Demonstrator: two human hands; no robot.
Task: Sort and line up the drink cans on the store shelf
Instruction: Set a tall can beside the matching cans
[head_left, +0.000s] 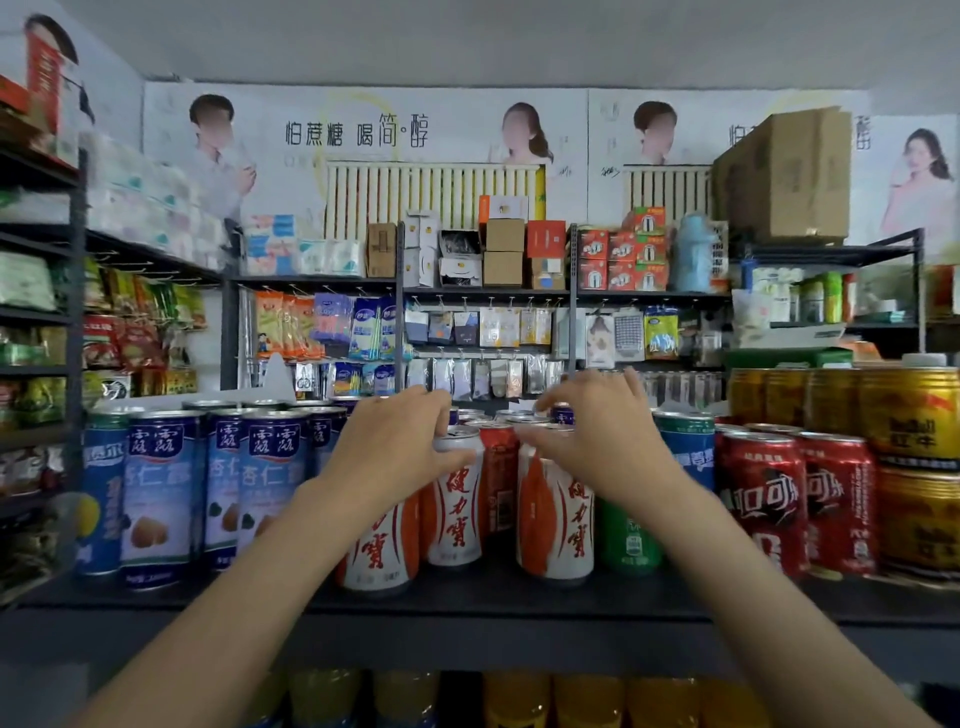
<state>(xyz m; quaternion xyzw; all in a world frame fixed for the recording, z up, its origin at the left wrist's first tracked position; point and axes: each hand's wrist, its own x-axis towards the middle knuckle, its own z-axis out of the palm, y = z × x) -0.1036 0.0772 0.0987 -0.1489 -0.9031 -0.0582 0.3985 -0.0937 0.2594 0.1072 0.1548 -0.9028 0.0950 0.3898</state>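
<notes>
Three white-and-orange cans stand at the front middle of the dark shelf (467, 597): one (382, 556) below my left wrist, one (457, 499) in the middle, one (558, 519) on the right. My left hand (387, 447) grips the top of the middle can with fingers and thumb. My right hand (597, 431) closes over the top of the right can. A red can (500, 467) stands between and behind them. Further cans behind are mostly hidden by my hands.
Tall blue almond-drink cans (156, 493) fill the left of the shelf. A green can (628, 540), a blue-green can (685, 447), red cola cans (763, 493) and stacked gold cans (909, 415) stand at the right. Yellow bottles (519, 701) sit below. Racks of goods stand behind.
</notes>
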